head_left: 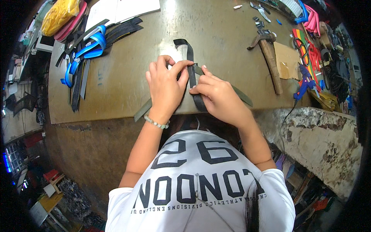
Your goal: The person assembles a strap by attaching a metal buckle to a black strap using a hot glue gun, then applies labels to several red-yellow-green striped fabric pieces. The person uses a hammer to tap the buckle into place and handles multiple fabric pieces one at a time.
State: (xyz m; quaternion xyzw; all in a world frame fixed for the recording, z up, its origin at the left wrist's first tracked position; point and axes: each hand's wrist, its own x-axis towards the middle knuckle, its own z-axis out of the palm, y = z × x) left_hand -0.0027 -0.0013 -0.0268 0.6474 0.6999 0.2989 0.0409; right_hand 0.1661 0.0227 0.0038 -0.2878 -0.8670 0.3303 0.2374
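Note:
A black webbing strap (190,54) runs up the table in front of me, its far end folded over to the left. An olive-green strap (242,96) lies slantwise across it, partly hidden under my hands. With finger and thumb, my left hand (165,82) grips the black strap near where the two straps meet. My right hand (221,94) pinches the same strap a little nearer to me. The near end of the black strap hangs toward the table's front edge.
A hammer (270,62) lies to the right, beside a brown cardboard piece (286,60), scissors (300,50) and a blue glue gun (305,82) with a cord. Blue and black straps (92,44) are heaped at the left, near an open notebook (119,11) and a yellow bag (60,17).

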